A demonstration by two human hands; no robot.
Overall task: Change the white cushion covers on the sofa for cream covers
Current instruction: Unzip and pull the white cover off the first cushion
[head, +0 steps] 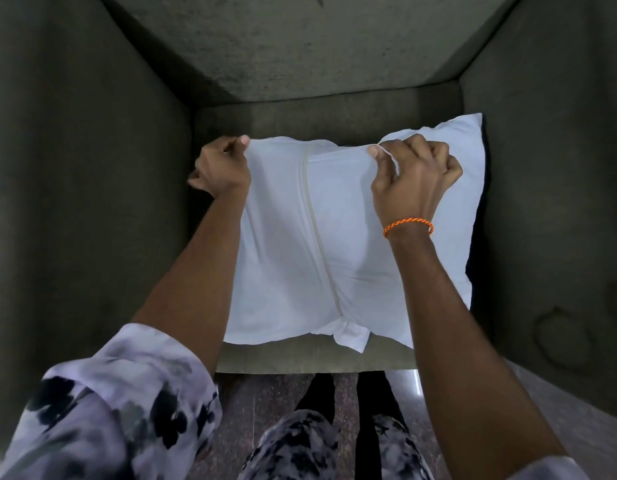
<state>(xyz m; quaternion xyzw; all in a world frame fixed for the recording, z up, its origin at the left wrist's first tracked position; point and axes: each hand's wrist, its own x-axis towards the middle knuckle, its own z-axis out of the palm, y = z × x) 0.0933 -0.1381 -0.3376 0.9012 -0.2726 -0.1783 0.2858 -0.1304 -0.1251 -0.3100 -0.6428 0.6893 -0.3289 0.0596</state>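
A cushion in a white cover [283,237] lies flat on the seat of a dark grey-green sofa [334,123]. A cream zip line [319,230] runs down the cover from its far edge to its near edge, where the cloth bunches. My left hand [222,166] pinches the cover's far left corner. My right hand [412,178], with an orange braided band at the wrist, pinches the far edge right of the zip. A second white cushion [463,161] shows behind and to the right, partly hidden.
The sofa's armrests [75,202] rise on both sides and its backrest [317,46] stands at the far end, boxing in the seat. Dark speckled stone floor [276,393] lies below the seat's front edge, with my legs on it. A dark strip shows beside the right cushion.
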